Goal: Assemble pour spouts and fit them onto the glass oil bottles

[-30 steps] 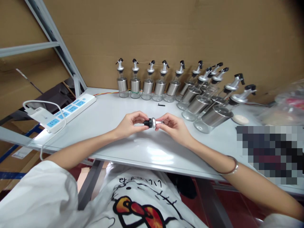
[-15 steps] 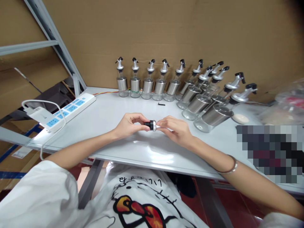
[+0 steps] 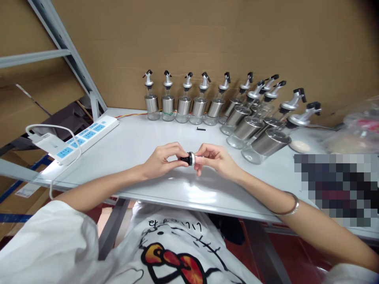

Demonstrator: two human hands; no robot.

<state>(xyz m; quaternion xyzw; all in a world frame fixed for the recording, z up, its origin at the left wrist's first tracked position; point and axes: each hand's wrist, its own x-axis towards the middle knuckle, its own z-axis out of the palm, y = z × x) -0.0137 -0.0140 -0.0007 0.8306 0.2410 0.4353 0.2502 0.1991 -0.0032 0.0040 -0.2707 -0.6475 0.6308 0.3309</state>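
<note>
Above the front of the table, a bottle pourer (image 3: 191, 159) with a black ribbed stopper and a silver collar lies sideways between my hands. My left hand (image 3: 164, 159) pinches the black stopper end between thumb and fingers. On the other side, my right hand (image 3: 217, 159) grips the silver spout end, which its fingers mostly hide. Beyond the hands, a small black lever piece (image 3: 201, 129) lies on the tabletop. Behind it stands a row of glass bottles with steel sleeves (image 3: 199, 106), most of them topped by silver pourers with black flaps.
A white power strip (image 3: 111, 125) with a plugged-in charger (image 3: 49, 144) and white cable lies on the left of the table (image 3: 133, 138). More bottles (image 3: 268, 142) crowd the right side. Near them are a pale oval object (image 3: 300, 146) and a clear plastic bag (image 3: 355, 130).
My right hand's fingers have shifted and spread around the spout end, with lower fingers now showing beneath. The pourer sits slightly lower, still between both hands.
</note>
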